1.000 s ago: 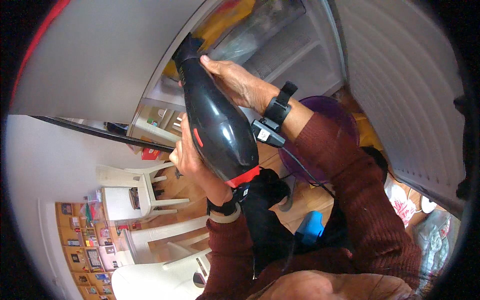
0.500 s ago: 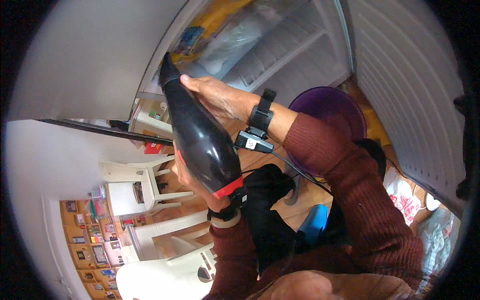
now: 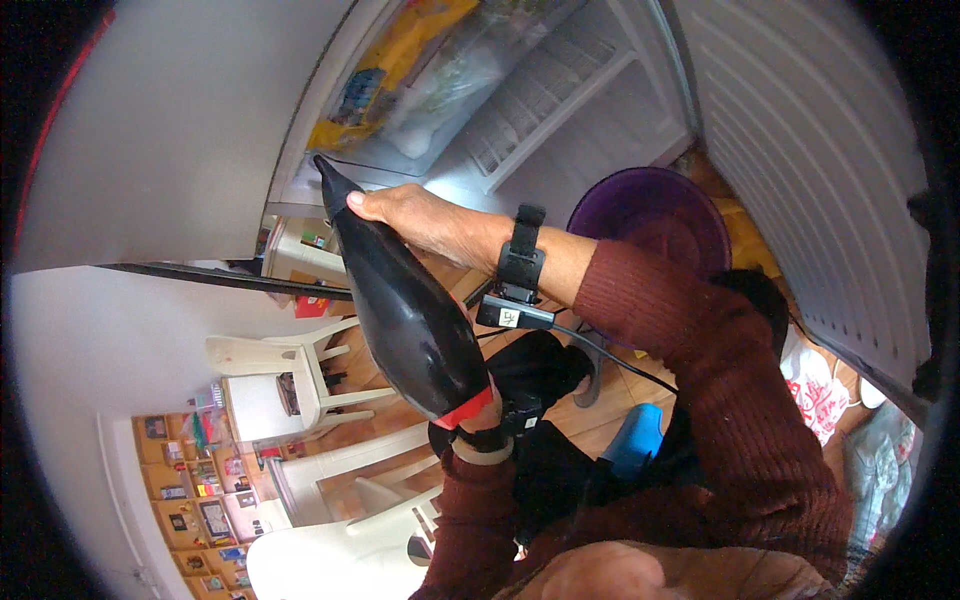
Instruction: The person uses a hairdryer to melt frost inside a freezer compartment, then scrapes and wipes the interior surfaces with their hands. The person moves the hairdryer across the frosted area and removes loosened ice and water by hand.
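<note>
A black hair dryer (image 3: 415,310) with a red band at its rear end slants across the middle, its narrow nozzle pointing up and left at the lower edge of an open refrigerator compartment (image 3: 590,120). My right hand (image 3: 425,220) grips the dryer around the base of the nozzle, thumb on top and the other fingers hidden. Behind the dryer's rear end, my left hand (image 3: 493,405) is mostly covered; only a bit of it shows, holding the dryer from below. In the compartment are a clear plastic bag (image 3: 450,95) and a yellow bag (image 3: 405,50).
A purple tub (image 3: 650,215) stands below the compartment, beside the open ribbed door (image 3: 810,180). White chairs (image 3: 285,375) and orange shelves (image 3: 195,500) lie to the left. A blue object (image 3: 635,440) is near my legs; a white bag with red print (image 3: 812,390) lies at right.
The dryer's nozzle has dropped lower, out of the compartment's front edge. Both hands have shifted with it; the left hand has moved right and is now more hidden behind the dryer.
</note>
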### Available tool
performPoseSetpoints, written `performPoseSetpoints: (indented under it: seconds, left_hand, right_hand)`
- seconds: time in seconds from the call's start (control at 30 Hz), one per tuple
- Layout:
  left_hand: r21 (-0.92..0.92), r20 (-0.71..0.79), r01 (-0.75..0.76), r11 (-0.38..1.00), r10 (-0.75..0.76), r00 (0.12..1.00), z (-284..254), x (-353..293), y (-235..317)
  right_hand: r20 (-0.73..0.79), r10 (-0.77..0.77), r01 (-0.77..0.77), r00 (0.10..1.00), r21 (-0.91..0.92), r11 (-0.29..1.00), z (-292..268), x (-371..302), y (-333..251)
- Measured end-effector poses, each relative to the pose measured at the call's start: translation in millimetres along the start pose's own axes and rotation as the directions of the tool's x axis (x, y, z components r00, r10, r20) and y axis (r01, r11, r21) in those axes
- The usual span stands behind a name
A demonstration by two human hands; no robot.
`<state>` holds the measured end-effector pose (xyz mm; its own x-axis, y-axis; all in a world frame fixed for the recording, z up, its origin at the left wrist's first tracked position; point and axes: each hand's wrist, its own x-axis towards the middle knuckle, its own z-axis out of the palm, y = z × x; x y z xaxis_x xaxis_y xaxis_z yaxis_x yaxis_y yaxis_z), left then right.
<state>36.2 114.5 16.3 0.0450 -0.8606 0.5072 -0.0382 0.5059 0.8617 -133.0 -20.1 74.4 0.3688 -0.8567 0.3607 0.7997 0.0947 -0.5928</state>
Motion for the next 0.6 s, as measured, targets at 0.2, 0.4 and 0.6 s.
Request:
performPoseSetpoints:
  seconds: [0.2, 0.4, 0.6]
  left_hand:
    - [0.443, -0.182, -0.046, 0.895, 0.139, 0.973, 6, -36, -15]
    - [0.263, -0.151, 0.232, 0.936, -0.198, 0.969, -16, -38, -12]
    - [0.251, -0.07, 0.159, 0.955, -0.146, 0.987, 28, -18, 15]
  right_hand:
    - [-0.039, -0.051, 0.048, 0.998, -0.083, 0.995, 20, -7, 3]
    - [0.114, -0.115, 0.13, 0.987, -0.129, 0.983, 30, -26, -7]
    - [-0.175, -0.058, -0.009, 0.983, -0.362, 0.932, 26, -7, -1]
